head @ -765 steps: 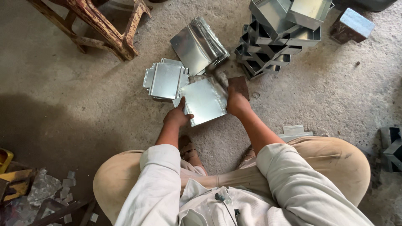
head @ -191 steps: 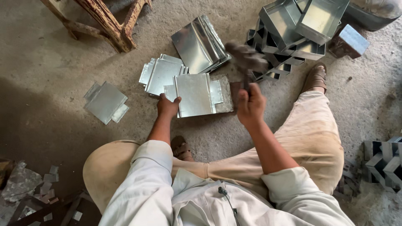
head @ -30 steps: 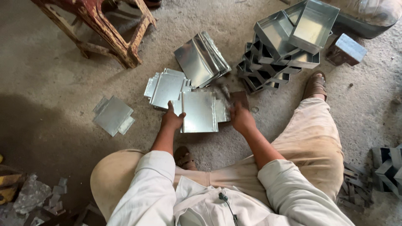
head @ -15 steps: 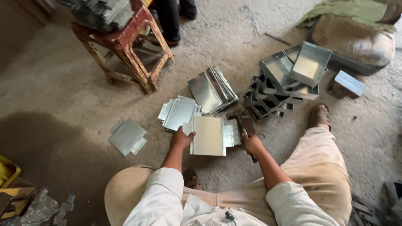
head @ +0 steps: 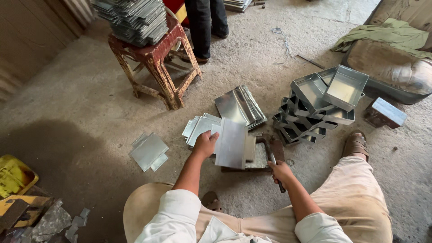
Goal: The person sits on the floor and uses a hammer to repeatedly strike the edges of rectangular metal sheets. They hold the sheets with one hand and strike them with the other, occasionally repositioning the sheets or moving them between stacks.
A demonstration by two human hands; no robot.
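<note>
Head view. The person is sitting on a rough grey concrete floor (head: 76, 112) in a workshop, legs in beige trousers spread to either side. A worn red-painted wooden stool (head: 155, 63) is standing up left, carrying a tall stack of cut grey metal sheets (head: 132, 15); behind it another person's dark-trousered legs (head: 204, 24) are showing. A green cloth (head: 387, 36) is lying over a sack at upper right. A yellow plastic crate (head: 13, 175) is sitting at the left edge, scrap offcuts below it.

No labels or signs are readable. A pile of folded rectangular sheet-metal trays (head: 321, 105) is resting right of centre, a small closed metal box (head: 384, 112) just beside it. Flat notched blanks (head: 200, 128) are lying near the left hand; one separate blank (head: 148, 150) is lying well apart to the left; a bent stack of shiny sheets (head: 240, 105) is lying above.

The left hand (head: 205, 144) is gripping the left edge of a flat rectangular galvanised sheet (head: 231, 144) — fingers closed on it, sheet tilted over a dark block. The right hand (head: 281, 173) is wrapped shut around the handle of a dark-headed hammer (head: 270, 148) — its head is lying just right of the sheet.
</note>
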